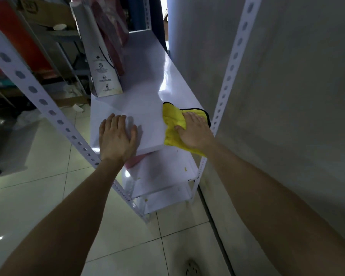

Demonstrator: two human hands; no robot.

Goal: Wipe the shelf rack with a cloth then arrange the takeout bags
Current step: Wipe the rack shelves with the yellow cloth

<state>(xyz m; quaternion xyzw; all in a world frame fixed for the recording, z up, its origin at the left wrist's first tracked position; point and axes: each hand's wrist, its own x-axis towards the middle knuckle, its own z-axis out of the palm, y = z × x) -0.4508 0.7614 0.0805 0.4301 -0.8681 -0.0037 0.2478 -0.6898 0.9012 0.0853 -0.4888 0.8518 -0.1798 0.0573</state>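
A white metal shelf rack (147, 108) with perforated uprights stands against a grey wall. My right hand (194, 130) presses flat on a yellow cloth (172, 124) at the near right part of the top shelf. My left hand (117, 134) rests flat, fingers straight, on the shelf's near left edge. A white paper takeout bag (106, 74) with printed symbols stands upright farther back on the left of the same shelf, with a pink and dark red bag (112, 28) right behind it.
Two lower shelves (163, 176) show below, with something pink (135, 160) at the edge of the upper one. Another rack with boxes (48, 14) stands at the left. The floor is pale tile, with a round drain (192, 268) near my feet.
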